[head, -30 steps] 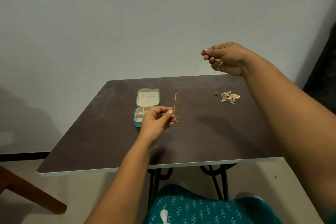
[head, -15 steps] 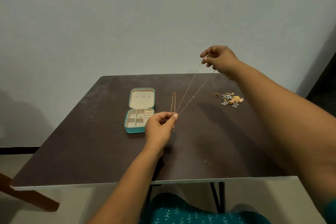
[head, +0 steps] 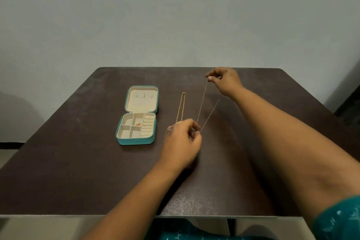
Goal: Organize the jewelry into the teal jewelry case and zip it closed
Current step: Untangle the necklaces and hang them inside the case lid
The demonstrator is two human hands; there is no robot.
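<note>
Holding a thin chain [head: 202, 103] taut at centre frame, both your hands pinching it.
Left hand [head: 183, 138] grip: near end; right hand [head: 224, 81] grip: far end. Teal jewelry case [head: 136, 140] lies open, left of centre on worktop [head: 78, 171]; gold necklace [head: 181, 107] beside it.

Table [head: 78, 161] – dark matt wood-look top, scuffed. Case [head: 136, 141] has a teal leather-like shell and a cream velvety lining. Both chains are thin gold-tone metal – held one [head: 202, 101] finer than the flat one [head: 181, 107].

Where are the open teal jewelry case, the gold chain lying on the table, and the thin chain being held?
Open teal jewelry case [head: 136, 141]: head view, front wall.
Gold chain lying flat [head: 181, 106]: head view, mid-length.
Thin held chain [head: 202, 101]: head view, left strand.
</note>
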